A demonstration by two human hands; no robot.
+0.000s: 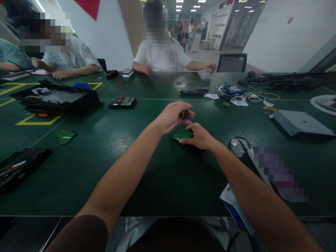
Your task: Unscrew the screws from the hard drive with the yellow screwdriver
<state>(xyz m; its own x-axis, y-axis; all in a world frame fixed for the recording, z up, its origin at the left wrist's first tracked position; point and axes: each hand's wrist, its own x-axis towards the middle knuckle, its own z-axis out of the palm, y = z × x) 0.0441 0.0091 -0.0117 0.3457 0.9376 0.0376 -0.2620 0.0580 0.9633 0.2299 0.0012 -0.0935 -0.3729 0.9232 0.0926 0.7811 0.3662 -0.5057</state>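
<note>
A hard drive (196,150) with a black casing lies on the green table in front of me, its green circuit board (183,134) facing up. My right hand (201,136) grips it from the right, thumb and fingers curled over the board. Just above the drive's far side, my left hand (174,117) has its fingers closed around a small screwdriver (183,114) with a yellow and black handle. The screwdriver's tip is hard to make out. Several tiny dark bits, perhaps screws, lie just beyond the drive.
Another drive (123,102) and a loose green board (65,137) lie to the left, near a black tray (56,98). At right are a grey metal box (301,122), a coiled cable (237,140) and a bundle of wires (232,90). Co-workers sit across the table.
</note>
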